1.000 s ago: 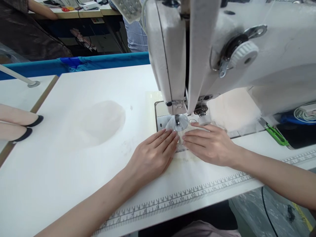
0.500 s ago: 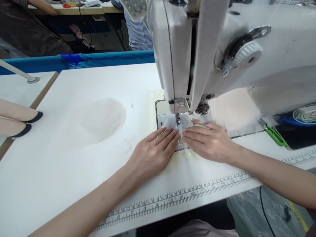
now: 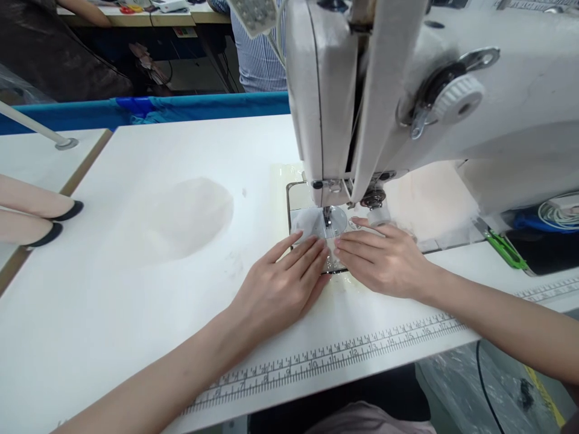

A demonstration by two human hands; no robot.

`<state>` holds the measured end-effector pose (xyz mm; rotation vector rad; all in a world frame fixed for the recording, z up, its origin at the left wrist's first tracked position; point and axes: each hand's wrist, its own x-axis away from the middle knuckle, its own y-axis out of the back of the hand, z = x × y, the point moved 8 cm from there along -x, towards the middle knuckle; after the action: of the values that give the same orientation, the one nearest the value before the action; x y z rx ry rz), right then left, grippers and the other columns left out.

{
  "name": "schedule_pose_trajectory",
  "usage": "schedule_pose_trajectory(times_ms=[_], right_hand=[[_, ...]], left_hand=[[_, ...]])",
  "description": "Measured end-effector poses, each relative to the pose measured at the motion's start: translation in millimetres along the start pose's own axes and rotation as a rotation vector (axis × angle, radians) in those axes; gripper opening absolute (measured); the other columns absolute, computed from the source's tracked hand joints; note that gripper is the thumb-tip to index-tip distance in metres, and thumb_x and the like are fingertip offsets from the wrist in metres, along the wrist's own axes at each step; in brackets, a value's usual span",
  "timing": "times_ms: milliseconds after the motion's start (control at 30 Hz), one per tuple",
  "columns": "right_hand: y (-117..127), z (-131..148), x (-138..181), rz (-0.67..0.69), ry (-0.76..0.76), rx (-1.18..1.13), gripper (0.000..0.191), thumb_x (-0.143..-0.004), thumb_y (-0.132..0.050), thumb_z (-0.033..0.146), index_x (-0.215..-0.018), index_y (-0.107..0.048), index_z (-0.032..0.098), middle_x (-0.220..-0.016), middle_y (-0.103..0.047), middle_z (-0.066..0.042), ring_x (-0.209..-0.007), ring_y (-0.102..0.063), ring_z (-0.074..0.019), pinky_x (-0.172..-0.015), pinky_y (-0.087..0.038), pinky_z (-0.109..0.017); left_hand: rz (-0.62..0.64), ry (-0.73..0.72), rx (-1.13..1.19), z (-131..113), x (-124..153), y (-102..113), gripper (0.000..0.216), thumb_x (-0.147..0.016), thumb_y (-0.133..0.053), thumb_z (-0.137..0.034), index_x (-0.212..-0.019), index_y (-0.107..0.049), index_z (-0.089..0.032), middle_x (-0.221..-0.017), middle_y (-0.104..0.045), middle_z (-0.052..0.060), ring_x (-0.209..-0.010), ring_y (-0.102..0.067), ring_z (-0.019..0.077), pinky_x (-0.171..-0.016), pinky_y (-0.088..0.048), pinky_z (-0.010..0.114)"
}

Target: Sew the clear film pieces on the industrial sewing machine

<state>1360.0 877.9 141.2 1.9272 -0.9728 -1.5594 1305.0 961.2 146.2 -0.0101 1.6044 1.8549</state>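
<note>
My left hand (image 3: pixel 287 277) lies flat, fingers stretched out, on a small piece of thin, sheer whitish fabric (image 3: pixel 310 222) at the sewing machine's needle plate. Its fingertips are just in front and to the left of the presser foot (image 3: pixel 327 217). Flat on the other side is my right hand (image 3: pixel 384 259), with its fingers extended and the tips close to the left hand's fingertips. The fabric's edges under both hands are hard to make out. Above them stands the white sewing machine head (image 3: pixel 325 102).
A faint beige sheer patch (image 3: pixel 194 217) lies on the white table (image 3: pixel 136 337). Pale fabric (image 3: pixel 429 196) rests under the machine arm, near green thread snips (image 3: pixel 506 248). Two beige rods with black ends (image 3: pixel 40 229) jut in at left. A printed ruler (image 3: pixel 312 371) follows the front edge.
The left hand's index finger has spread away from the others, and its thumb shows more. More of the whitish fabric shows left of the presser foot. The right hand has barely moved.
</note>
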Motion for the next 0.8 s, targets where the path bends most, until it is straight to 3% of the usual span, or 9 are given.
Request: schedule_pose_trajectory(times_ms=[200,400,800], right_hand=[[-1.1,-0.3,0.0,-0.011,-0.025,-0.004,0.017,-0.089,-0.055,0.011,-0.093,-0.072,0.015,-0.1,-0.074,-0.002,-0.095,-0.067,-0.0152,-0.093,-0.053,-0.036],[-6.9,-6.5,-0.8,0.007,-0.094,0.037,0.02,-0.094,-0.051,0.018,-0.096,-0.071,0.014,-0.104,-0.073,-0.002,-0.094,-0.066,-0.0142,-0.104,-0.046,-0.036],[-7.2,-7.6,-3.2,0.04,-0.132,0.057,0.026,-0.098,-0.046,0.022,-0.098,-0.071,0.015,-0.105,-0.072,-0.002,-0.09,-0.065,-0.0142,-0.11,-0.04,-0.038]], left_hand=[[0.004,0.001,-0.023,2.1,-1.0,-2.8,0.031,-0.092,-0.054,-0.026,-0.114,-0.066,-0.008,-0.115,-0.069,0.013,-0.108,-0.066,0.0254,-0.101,-0.052,0.046],[0.01,0.036,-0.041,11.0,-4.4,-8.7,0.039,-0.094,-0.052,-0.032,-0.117,-0.063,-0.003,-0.118,-0.067,0.017,-0.11,-0.065,0.0282,-0.103,-0.048,0.052],[0.0,0.078,-0.059,9.0,-2.3,-9.2,0.043,-0.095,-0.049,-0.039,-0.118,-0.062,-0.005,-0.119,-0.067,0.016,-0.112,-0.064,0.0263,-0.101,-0.048,0.048]])
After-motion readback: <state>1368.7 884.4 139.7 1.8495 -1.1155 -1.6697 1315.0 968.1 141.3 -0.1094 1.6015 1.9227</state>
